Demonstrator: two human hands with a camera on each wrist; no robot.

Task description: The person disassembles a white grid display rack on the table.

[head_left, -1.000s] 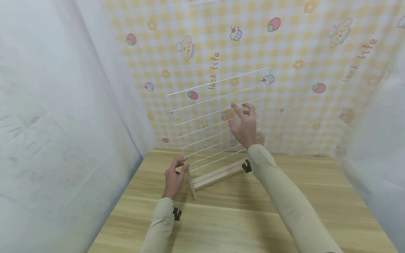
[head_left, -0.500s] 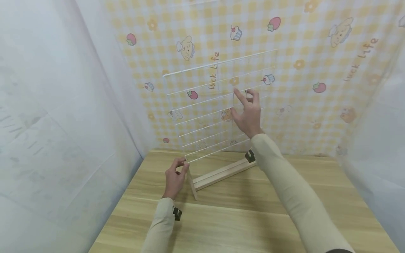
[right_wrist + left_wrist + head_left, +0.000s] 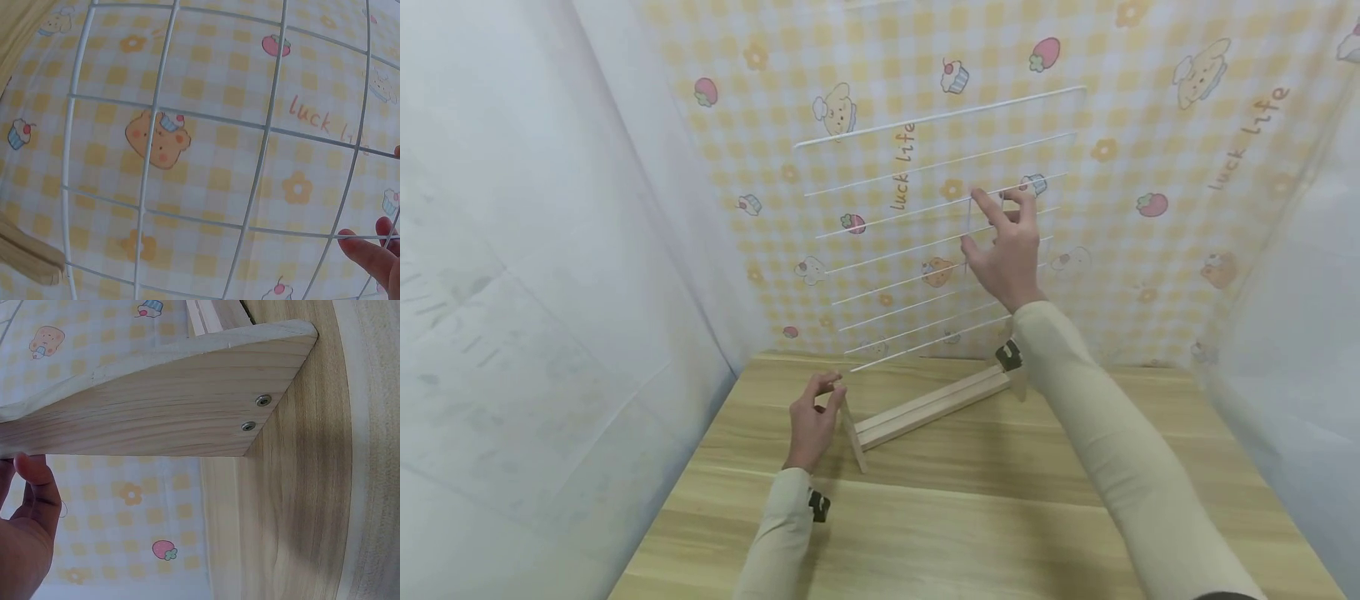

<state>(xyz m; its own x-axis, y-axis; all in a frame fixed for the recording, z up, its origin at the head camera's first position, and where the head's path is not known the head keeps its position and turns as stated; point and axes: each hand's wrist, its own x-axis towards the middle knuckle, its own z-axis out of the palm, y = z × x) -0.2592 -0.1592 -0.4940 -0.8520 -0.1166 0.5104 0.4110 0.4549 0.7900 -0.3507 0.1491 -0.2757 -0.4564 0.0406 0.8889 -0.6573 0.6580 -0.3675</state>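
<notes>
In the head view my right hand (image 3: 1011,250) grips a white wire grid panel (image 3: 940,118), fingers and thumb spread over its wires. The panel stands tilted above a low wooden stand, its bottom wire apart from the stand's rail (image 3: 932,410). My left hand (image 3: 811,425) pinches the upper end of the stand's left side piece (image 3: 853,435). The left wrist view shows this wooden side piece (image 3: 156,406) close up, with two metal screws (image 3: 263,400) in it. Fingertips (image 3: 359,247) of the right hand lie at the grid wires in the right wrist view.
The stand rests on a wood-grain table (image 3: 940,533). Behind it hangs a yellow checked cloth (image 3: 1120,275) with cartoon prints. White sheeting (image 3: 550,317) hangs at the left, and more at the right. The stand's right side piece (image 3: 1019,385) is partly behind the right sleeve.
My right hand has lifted the wire grid panel up and to the right, so its lower edge is now farther above the stand. The left hand has stayed at the side piece.
</notes>
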